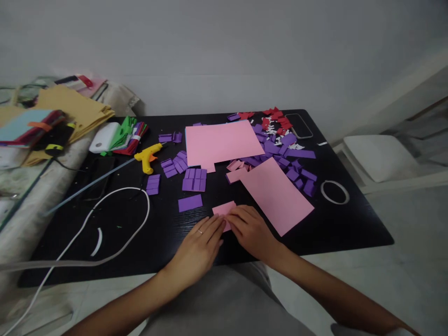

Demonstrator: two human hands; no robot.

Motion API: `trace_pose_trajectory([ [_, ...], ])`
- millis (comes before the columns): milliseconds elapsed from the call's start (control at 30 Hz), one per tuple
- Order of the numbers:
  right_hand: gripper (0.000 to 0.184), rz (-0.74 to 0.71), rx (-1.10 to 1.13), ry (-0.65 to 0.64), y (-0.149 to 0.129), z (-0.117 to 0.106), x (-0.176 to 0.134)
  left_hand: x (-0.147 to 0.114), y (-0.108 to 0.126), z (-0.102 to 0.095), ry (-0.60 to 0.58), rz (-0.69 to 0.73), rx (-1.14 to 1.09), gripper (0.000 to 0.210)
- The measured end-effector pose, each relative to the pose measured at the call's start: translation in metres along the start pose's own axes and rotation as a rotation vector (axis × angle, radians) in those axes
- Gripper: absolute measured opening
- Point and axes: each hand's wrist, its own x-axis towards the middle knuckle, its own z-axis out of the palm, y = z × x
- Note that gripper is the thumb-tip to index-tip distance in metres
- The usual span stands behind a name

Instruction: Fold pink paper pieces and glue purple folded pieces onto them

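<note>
A small pink piece of paper (224, 208) lies near the table's front edge, between my two hands. My left hand (201, 245) has its fingers pressed together on the paper's left and lower part, a ring on one finger, the thumb tucked close. From the right, my right hand (254, 231) pinches the same paper with bent fingers. Its lower part is covered by my fingers. Just beyond lie a flat purple strip (190, 203) and a block of folded purple pieces (194, 180). A large pink sheet (278, 196) slants beside my right hand.
A stack of pink sheets (224, 142) lies farther back on the black table (336, 228). Purple folded pieces (276, 148) and red scraps (282, 120) are heaped behind. Left are a yellow glue gun (147, 157) and a looped white cable (149, 205). A clear tape ring (335, 192) lies right.
</note>
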Motion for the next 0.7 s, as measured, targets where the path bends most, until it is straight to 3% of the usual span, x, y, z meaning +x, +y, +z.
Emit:
trace_pose_trajectory([
  [100,0.033,-0.044,-0.029,-0.047,0.004,-0.005,-0.007,-0.002,0.0,0.004,-0.026,-0.018,0.009,0.043],
  [367,0.033,-0.038,-0.123,0.001,0.007,-0.011,-0.018,0.005,0.006,0.007,-0.074,-0.102,0.0,0.052],
  [700,0.044,0.028,-0.075,-0.031,0.004,-0.007,-0.026,0.003,0.009,0.009,-0.027,-0.206,-0.131,0.051],
])
